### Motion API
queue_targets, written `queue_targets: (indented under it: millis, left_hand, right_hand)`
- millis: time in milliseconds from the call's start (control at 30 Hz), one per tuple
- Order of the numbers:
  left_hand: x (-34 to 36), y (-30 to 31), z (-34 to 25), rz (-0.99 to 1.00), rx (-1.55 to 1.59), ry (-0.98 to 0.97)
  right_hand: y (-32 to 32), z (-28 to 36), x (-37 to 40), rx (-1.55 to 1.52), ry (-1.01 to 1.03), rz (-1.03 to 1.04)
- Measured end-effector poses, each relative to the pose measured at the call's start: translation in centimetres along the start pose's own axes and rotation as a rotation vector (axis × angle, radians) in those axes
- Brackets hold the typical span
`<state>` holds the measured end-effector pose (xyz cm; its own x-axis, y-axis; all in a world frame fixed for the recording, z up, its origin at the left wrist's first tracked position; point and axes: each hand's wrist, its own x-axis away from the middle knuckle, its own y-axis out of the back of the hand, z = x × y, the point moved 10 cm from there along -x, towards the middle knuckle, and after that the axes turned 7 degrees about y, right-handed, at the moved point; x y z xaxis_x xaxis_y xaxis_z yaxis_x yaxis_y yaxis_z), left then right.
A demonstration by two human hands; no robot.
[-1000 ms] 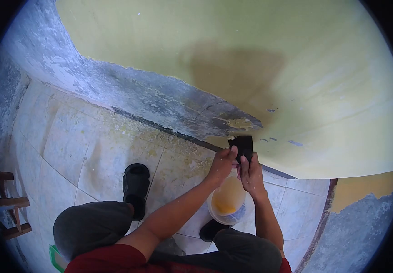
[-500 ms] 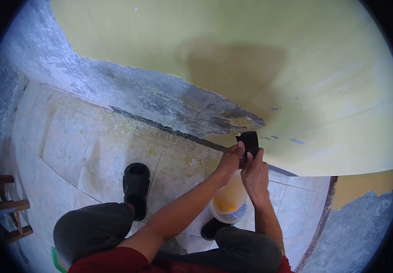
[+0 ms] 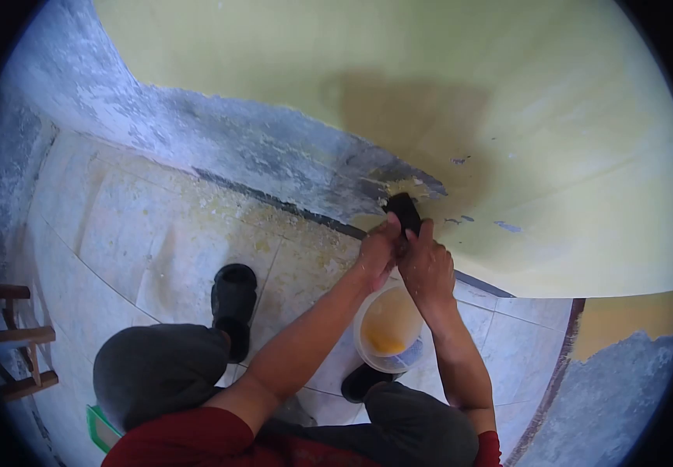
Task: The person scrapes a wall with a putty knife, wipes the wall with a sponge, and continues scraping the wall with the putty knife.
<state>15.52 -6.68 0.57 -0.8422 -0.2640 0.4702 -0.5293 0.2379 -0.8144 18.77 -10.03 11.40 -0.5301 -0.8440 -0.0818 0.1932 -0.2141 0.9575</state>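
Both hands are closed around a flat black scraper point(image 3: 403, 210), its far edge against the wall at the border between yellow paint and bare grey plaster. My left hand point(image 3: 380, 251) grips its near left side, thumb along the edge. From the right, my right hand point(image 3: 427, 268) wraps the lower end. Its handle, if any, is hidden by my fingers. The yellow painted wall point(image 3: 274, 54) peels to a grey patch point(image 3: 274, 152) beside the tool. Just below my hands stands a translucent tub point(image 3: 367, 315) with orange-yellow stuff inside.
Paint crumbs point(image 3: 227, 210) litter the tiled floor point(image 3: 110, 257) along the wall's foot. My black shoes point(image 3: 233, 303) stand on the tiles, one beside the tub. A wooden stool point(image 3: 19, 336) is at the left, and a green-edged object point(image 3: 101, 430) lies near my left knee.
My hands and the scraper have shifted left and up in view, and the scraper now appears narrower and tilted. More of the tub shows beneath my hands.
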Motion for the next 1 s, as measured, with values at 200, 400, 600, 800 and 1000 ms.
queue_targets:
  millis: [200,400,600,800,1000]
  left_hand:
    - [-1.2,1.2,4.4,0.02,-0.044,0.163]
    - [-0.6,0.9,4.2,0.281,0.019,0.105]
    - [-1.1,4.9,5.1,0.104,0.076,0.013]
    - [-2.3,4.4,7.0,0.119,0.164,0.071]
    - [-3.4,3.9,8.1,0.293,0.325,0.133]
  right_hand:
    - [-2.0,-3.0,2.8,-0.165,-0.037,-0.016]
    - [-5.5,-3.4,4.4,-0.978,-0.11,0.037]
    - [-7.2,-2.9,5.0,-0.695,-0.109,0.255]
    - [-5.9,-0.8,4.0,-0.331,-0.085,0.186]
    - [-6.4,-1.5,3.8,-0.292,-0.026,0.163]
